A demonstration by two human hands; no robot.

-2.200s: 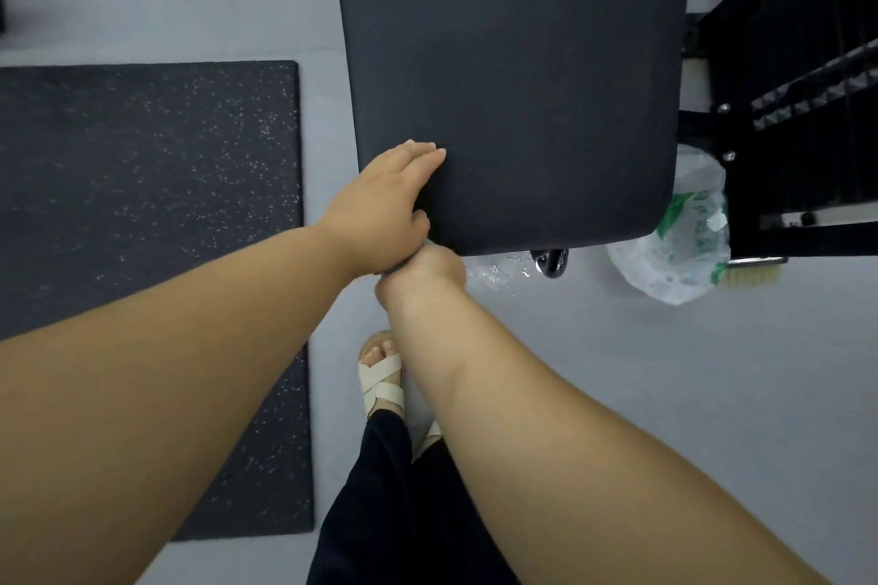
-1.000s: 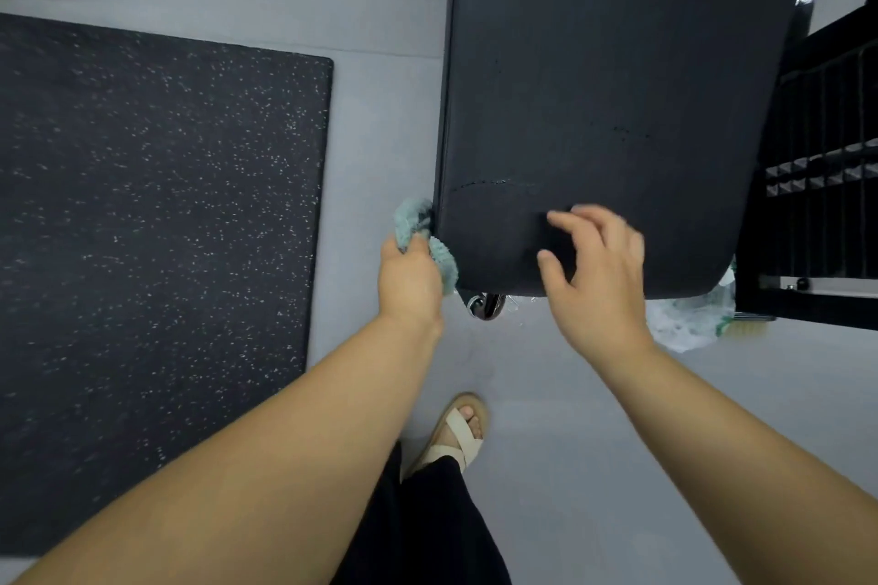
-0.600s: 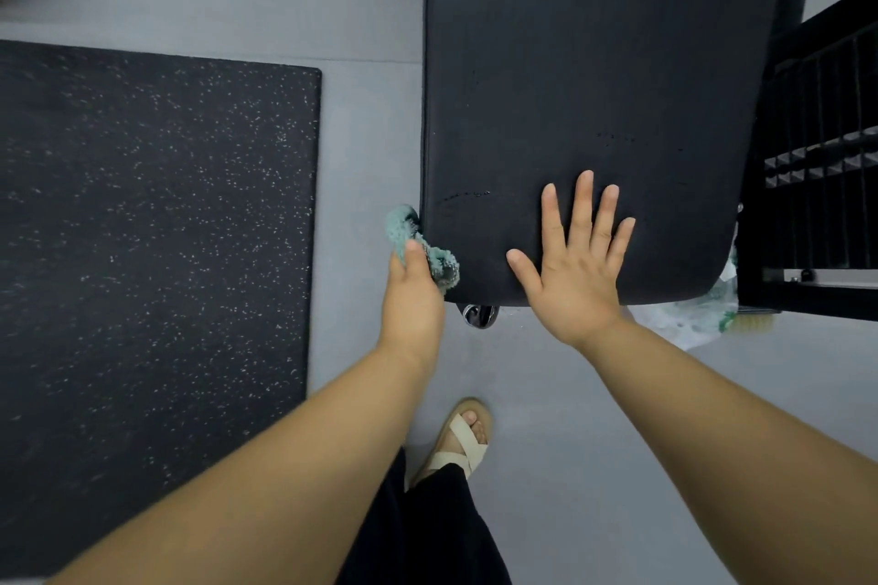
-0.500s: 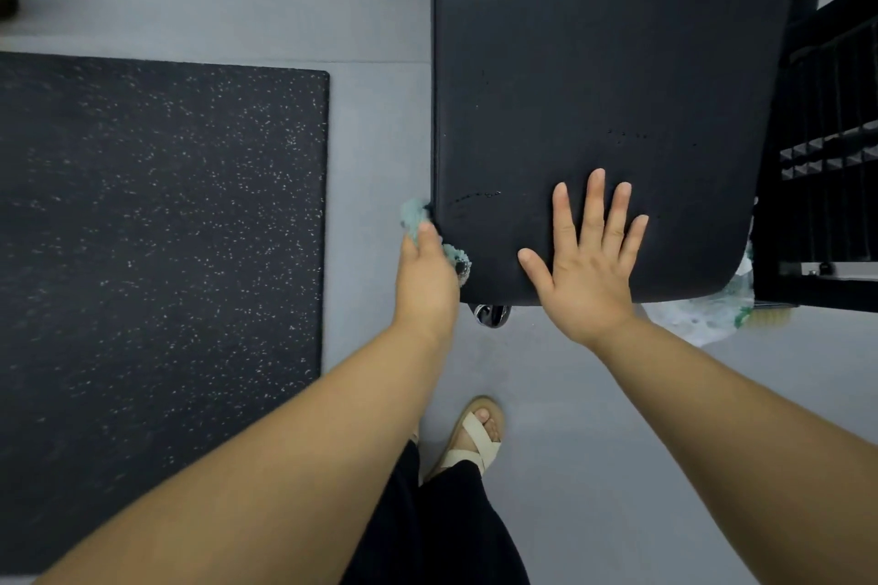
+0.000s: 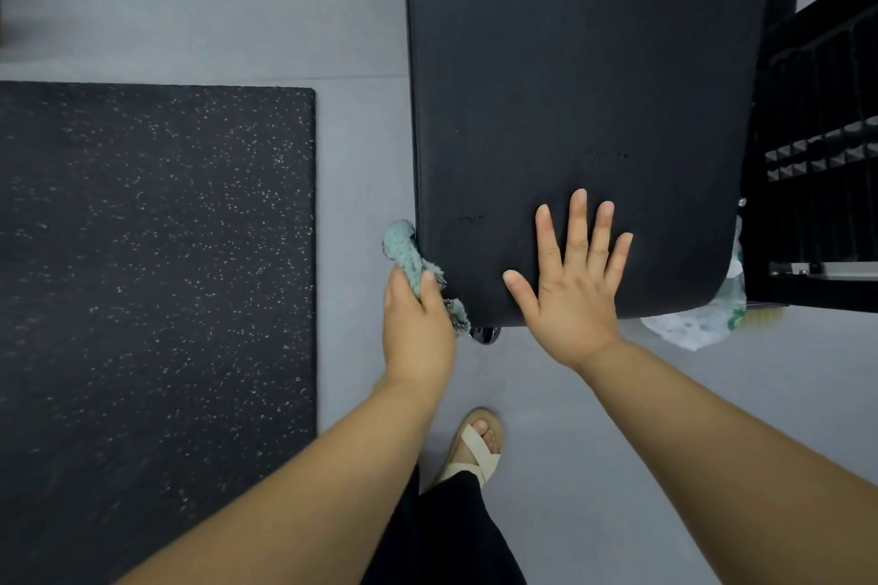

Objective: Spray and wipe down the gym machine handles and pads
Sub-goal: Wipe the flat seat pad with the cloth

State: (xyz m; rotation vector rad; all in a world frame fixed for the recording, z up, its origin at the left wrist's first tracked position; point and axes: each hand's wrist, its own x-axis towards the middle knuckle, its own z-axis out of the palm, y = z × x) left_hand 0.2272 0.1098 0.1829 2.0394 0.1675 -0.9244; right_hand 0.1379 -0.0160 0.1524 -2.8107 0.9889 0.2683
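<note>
A large black bench pad (image 5: 570, 86) fills the upper middle of the view. My left hand (image 5: 418, 328) grips a teal cloth (image 5: 404, 249) and presses it against the pad's left side edge near the front corner. My right hand (image 5: 572, 290) lies flat on the pad's top near its front edge, fingers spread, holding nothing. A chrome fitting (image 5: 484, 334) shows just under the pad's front edge between my hands. No spray bottle is in view.
A black speckled rubber mat (image 5: 152, 276) covers the grey floor to the left. A black machine frame (image 5: 822, 166) stands to the right, with a crumpled plastic bag (image 5: 689, 323) on the floor beneath the pad's right corner. My sandalled foot (image 5: 472, 447) is below.
My right hand came from beneath the front edge, passed the cloth over and now lies flat on the pad. My left hand took the cloth and rubs the pad's left side edge.
</note>
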